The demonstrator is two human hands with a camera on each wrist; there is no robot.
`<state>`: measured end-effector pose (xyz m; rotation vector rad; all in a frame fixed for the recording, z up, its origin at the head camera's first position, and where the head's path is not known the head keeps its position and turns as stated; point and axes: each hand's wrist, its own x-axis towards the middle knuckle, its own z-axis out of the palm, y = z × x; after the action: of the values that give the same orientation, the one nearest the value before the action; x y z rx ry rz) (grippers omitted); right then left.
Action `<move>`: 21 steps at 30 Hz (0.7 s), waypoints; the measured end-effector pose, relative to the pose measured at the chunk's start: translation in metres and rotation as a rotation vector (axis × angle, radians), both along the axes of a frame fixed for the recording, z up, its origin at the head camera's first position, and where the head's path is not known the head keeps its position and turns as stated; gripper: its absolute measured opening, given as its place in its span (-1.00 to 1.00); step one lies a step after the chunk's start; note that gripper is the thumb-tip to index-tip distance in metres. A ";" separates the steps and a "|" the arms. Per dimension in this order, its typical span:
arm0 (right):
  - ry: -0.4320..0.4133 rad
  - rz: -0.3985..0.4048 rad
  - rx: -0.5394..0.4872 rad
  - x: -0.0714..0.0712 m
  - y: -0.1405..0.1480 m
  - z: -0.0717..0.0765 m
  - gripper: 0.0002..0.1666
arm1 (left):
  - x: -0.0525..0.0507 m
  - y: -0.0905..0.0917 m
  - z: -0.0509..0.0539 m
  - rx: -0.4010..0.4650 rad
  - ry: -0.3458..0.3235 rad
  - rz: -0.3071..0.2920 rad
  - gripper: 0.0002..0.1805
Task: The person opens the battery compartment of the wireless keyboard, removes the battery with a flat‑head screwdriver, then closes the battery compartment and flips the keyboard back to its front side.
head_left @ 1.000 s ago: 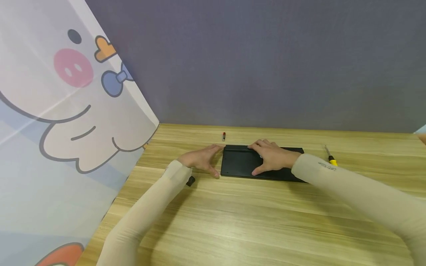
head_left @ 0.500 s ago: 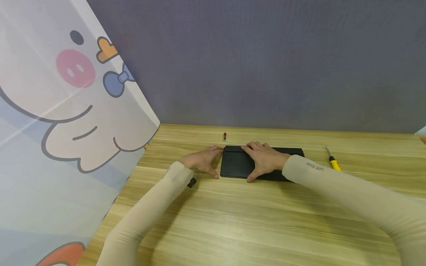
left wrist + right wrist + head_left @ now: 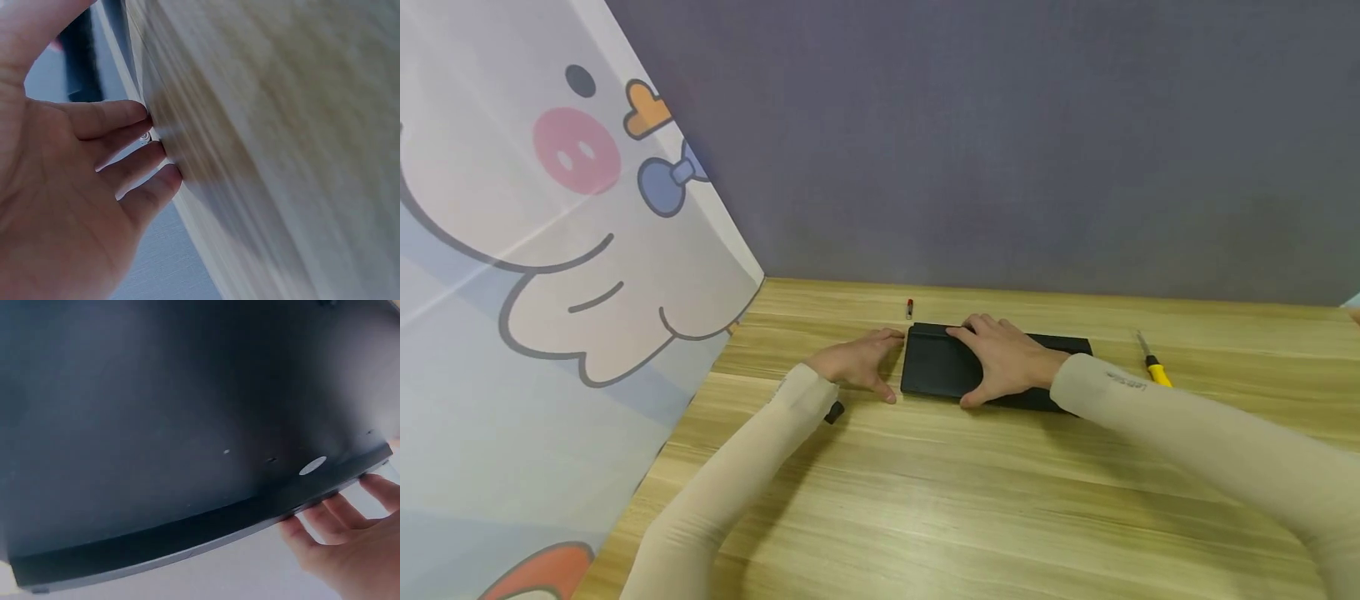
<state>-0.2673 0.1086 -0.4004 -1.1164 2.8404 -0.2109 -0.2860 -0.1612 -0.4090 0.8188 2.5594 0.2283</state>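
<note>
A black keyboard (image 3: 936,367) lies with its flat underside up on the wooden table; its left end looks slightly raised. My right hand (image 3: 1006,360) grips it across its width, thumb at the near edge and fingers along the far edge. In the right wrist view, the fingers curl against the rim of the dark underside (image 3: 156,437), near a pale oval mark (image 3: 312,465). Just off the keyboard's left end is my left hand (image 3: 857,362), thumb and fingers spread, holding nothing. Its fingertips are close to the table in the left wrist view.
A small red-tipped battery (image 3: 910,309) lies beyond the keyboard. To the right is a screwdriver (image 3: 1156,369) with a yellow and black handle. A small black piece (image 3: 834,412) shows by the left wrist. A grey panel (image 3: 1000,150) stands behind the table (image 3: 925,500).
My right hand has slid left along the keyboard and closed on both long edges. The keyboard's left end has since risen slightly. My left hand has stayed almost still.
</note>
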 end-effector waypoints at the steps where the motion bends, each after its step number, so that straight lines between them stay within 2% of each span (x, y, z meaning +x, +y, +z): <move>1: 0.001 0.000 -0.014 0.000 0.001 0.002 0.32 | 0.000 0.000 0.000 0.004 0.005 -0.005 0.19; 8: -0.003 -0.012 -0.161 -0.003 0.005 0.020 0.32 | 0.002 -0.002 0.001 0.016 0.027 0.007 0.21; 16: -0.037 -0.015 -0.364 -0.002 0.011 0.035 0.29 | 0.004 -0.001 0.001 -0.026 0.003 0.011 0.18; 21: -0.018 -0.001 -0.439 0.001 0.014 0.044 0.28 | 0.004 0.000 0.002 -0.023 -0.006 -0.004 0.16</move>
<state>-0.2658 0.1230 -0.3565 -1.1657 2.8535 -0.8731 -0.2824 -0.1615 -0.4074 0.8130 2.5497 0.1995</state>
